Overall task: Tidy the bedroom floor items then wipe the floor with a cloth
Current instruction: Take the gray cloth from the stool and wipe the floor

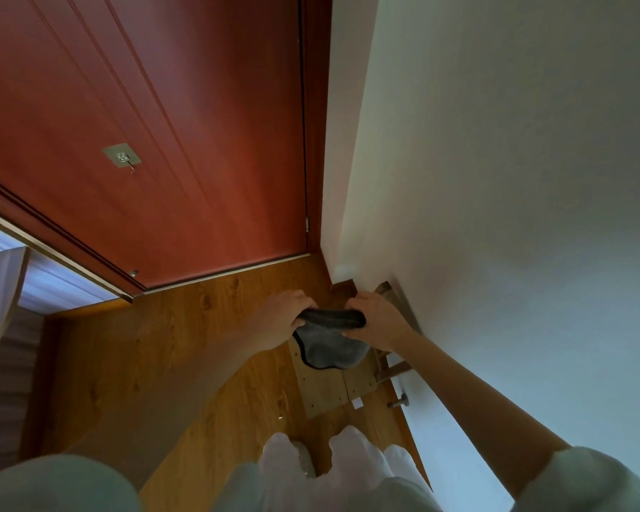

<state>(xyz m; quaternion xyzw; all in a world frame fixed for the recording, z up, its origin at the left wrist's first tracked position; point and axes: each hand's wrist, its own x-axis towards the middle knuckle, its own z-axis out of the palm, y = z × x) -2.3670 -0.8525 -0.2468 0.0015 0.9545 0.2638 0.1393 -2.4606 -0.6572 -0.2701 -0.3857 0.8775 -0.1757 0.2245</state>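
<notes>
Grey cloth (329,341) with dark edging, bunched, gripped between left hand (281,315) and right hand (377,319).

Under me runs the warm brown wood-grain laminate floor (185,327), reaching from my feet to the foot of the red-brown panelled door (170,149), where a thin pale metal threshold strip (230,272) crosses it. Flat on the floor by the white wall (496,179) lies a light wooden board with small screw holes (329,389), a seam dividing it in two; part of it is hidden from me. Just beside it, against the wall, stand slim wooden rails (394,369) and a short metal peg (398,402). A small white square piece (356,403) sits at the board's near corner. My white slippers (303,456) stand on the floor nearest me.
</notes>
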